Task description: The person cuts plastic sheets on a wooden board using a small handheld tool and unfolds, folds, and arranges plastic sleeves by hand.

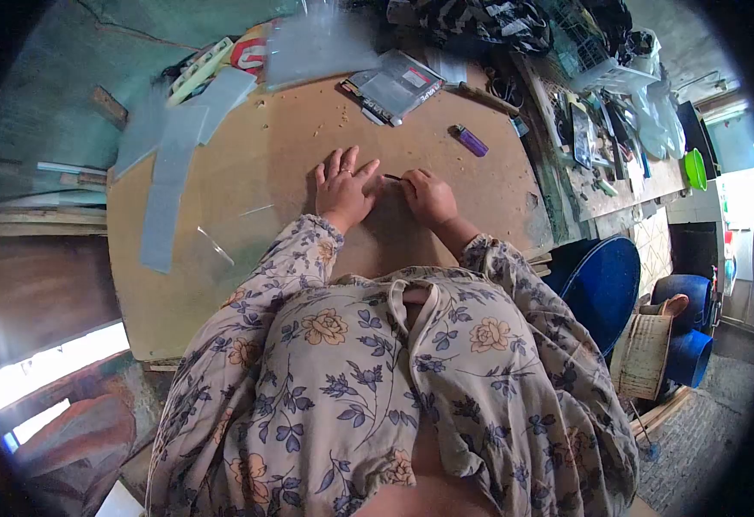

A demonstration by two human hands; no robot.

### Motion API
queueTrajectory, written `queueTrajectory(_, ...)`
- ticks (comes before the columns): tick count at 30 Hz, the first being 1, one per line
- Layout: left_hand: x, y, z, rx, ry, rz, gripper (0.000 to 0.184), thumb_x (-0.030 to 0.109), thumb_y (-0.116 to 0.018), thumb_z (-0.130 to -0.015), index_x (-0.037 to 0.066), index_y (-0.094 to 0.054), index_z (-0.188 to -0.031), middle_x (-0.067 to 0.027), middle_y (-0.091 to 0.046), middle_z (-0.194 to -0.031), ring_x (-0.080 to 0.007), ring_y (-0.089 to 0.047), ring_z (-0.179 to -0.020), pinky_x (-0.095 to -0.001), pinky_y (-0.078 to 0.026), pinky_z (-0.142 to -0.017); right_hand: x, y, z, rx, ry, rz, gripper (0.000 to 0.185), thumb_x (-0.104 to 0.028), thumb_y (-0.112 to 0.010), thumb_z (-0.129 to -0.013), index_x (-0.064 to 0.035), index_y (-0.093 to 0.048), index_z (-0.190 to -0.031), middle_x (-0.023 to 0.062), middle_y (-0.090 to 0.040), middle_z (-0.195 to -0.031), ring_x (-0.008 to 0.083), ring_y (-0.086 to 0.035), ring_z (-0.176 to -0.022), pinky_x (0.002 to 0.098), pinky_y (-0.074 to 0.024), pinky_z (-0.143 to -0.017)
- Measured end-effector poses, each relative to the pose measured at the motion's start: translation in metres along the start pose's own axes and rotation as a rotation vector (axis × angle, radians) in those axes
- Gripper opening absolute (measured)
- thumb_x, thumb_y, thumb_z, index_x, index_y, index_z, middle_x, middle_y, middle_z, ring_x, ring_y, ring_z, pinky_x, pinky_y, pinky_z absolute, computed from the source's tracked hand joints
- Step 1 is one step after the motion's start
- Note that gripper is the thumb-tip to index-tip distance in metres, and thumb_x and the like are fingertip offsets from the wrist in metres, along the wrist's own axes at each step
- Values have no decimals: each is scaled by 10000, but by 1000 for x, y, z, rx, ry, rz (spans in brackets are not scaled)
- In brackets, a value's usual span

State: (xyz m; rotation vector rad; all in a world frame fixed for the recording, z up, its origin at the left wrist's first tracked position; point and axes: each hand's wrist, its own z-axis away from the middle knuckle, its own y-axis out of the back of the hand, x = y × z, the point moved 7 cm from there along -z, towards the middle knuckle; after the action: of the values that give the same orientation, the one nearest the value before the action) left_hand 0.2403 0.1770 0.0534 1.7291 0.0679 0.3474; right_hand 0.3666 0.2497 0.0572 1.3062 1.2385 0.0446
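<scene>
My left hand (344,191) lies palm down on the brown tabletop (265,181), its fingers spread and a ring on one of them. Just to its right, my right hand (431,198) is closed around a thin dark pointed tool (391,177), whose tip points toward the left hand. Most of that tool is hidden in the fist, so its exact kind does not show. Whether a clear sheet lies under the left fingers I cannot make out. A purple lighter (470,140) rests beyond the right hand.
Clear plastic strips (168,207) lie along the left edge, and a thin clear sliver (216,246) nearer me. Flat plastic packaging (396,86) sits at the back among small crumbs. A cluttered side bench (605,172) and a blue barrel (601,284) stand on the right.
</scene>
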Motion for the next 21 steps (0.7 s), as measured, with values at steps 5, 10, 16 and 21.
queueTrajectory(5, -1, -3, 1, -8, -14, -9, 426, 350, -555, -765, 271, -484, -1178, -75, -313, -1334, -285, -254, -1227, -490, -191, -963, -1, -1, -1, -28, -14, 20, 132, -157, -490, -779, -57, -573, -803, 141, -574, -816, 329, -563, -768, 397, -463, -665)
queueTrajectory(10, 0, 0, 1, -20, -14, -12, 431, 330, -568, -755, 272, -486, -1175, -74, -317, -1333, -284, -253, -1229, -488, -188, -963, 2, -1, -1, -11, -26, 14, 136, -157, -486, -779, -56, -572, -807, 143, -577, -823, 329, -562, -770, 401, -461, -666)
queueTrajectory(16, 0, 1, 0, -13, 2, 20, 459, 294, -592, -733, 277, -483, -1179, -69, -312, -1339, -285, -261, -1228, -482, -188, -965, 1, -2, -1, -36, -47, 26, 136, -164, -483, -783, -64, -572, -810, 143, -578, -831, 333, -562, -769, 405, -460, -666)
queueTrajectory(21, 1, 1, 1, -27, -24, -25, 450, 310, -574, -744, 275, -480, -1183, -79, -307, -1341, -290, -256, -1229, -480, -181, -968, 8, -2, 0, 38, -41, -39, 116, -144, -490, -786, -63, -563, -826, 148, -574, -825, 344, -557, -769, 406, -454, -659)
